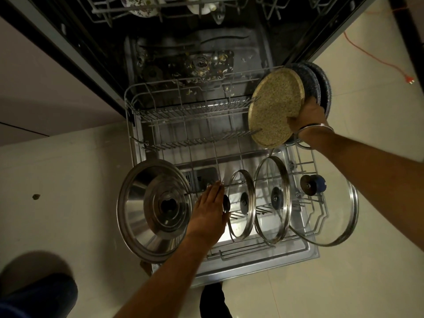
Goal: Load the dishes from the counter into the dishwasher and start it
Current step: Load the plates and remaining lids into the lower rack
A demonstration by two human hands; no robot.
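Currently the speckled tan plate (276,106) stands on edge at the right end of the lower rack (183,125), just in front of two dark plates (319,83). Right hand (307,115) grips its rim. Left hand (210,210), fingers straight, rests between steel lid (153,210) and glass lids (243,203).

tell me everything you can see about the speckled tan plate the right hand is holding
The speckled tan plate is round and flat with a slightly raised rim, its surface a grainy beige that looks like stoneware or melamine. It stands on edge, tilted, at the right rear of the lower rack, its lower left edge among the wire tines. The right hand grips its right edge. Two dark blue plates stand close behind it; whether they touch it cannot be told.
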